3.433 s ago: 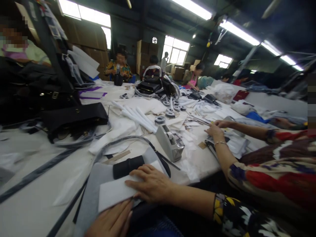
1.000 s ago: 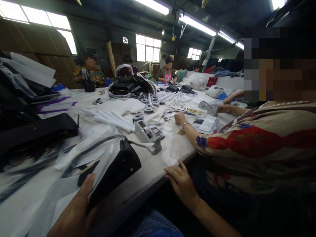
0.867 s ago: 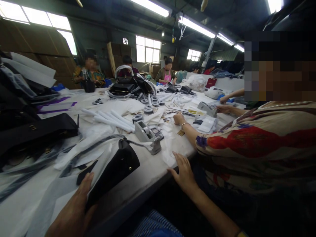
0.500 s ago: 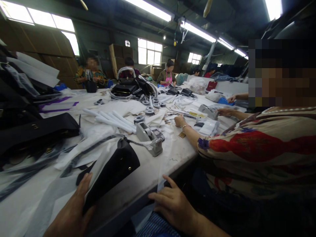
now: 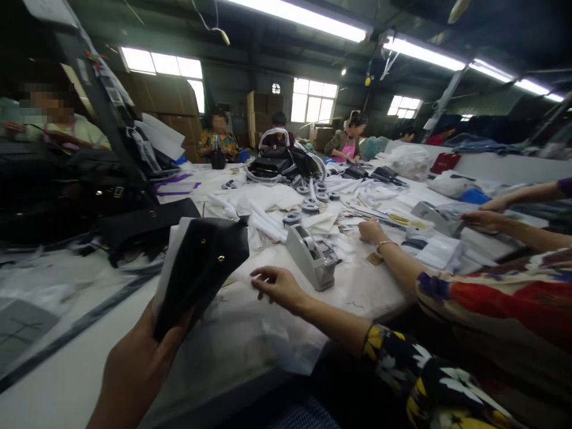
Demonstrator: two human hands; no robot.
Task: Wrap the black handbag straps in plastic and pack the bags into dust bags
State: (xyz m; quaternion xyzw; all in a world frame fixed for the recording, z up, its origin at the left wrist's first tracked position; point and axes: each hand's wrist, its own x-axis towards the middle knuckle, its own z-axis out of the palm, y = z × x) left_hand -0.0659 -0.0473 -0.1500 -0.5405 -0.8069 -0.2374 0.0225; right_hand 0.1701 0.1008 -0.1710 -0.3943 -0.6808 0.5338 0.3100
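Observation:
My left hand [image 5: 145, 351] is closed around the lower end of a black handbag [image 5: 201, 262] with gold-coloured studs. White paper [image 5: 172, 256] lies along the bag's left side. The bag is raised and tilted above the table. My right hand [image 5: 279, 287] is to the right of the bag, its fingers loosely bent and apart, with nothing plainly held in them. Clear plastic film [image 5: 290, 342] lies below that hand at the table's front edge. Just beyond my right hand stands a grey tape dispenser [image 5: 310, 259].
A co-worker's hand [image 5: 370, 231] and arm reach in from the right, near a second tape dispenser [image 5: 431, 217]. More black handbags [image 5: 134, 226] pile up on the left. Tape rolls [image 5: 292, 219] and white paper tubes [image 5: 266, 220] lie mid-table. Other people sit across the table.
My left hand has raised the handbag and turned it more upright. My right hand has moved up from the table's edge to beside the bag. The view has swung left.

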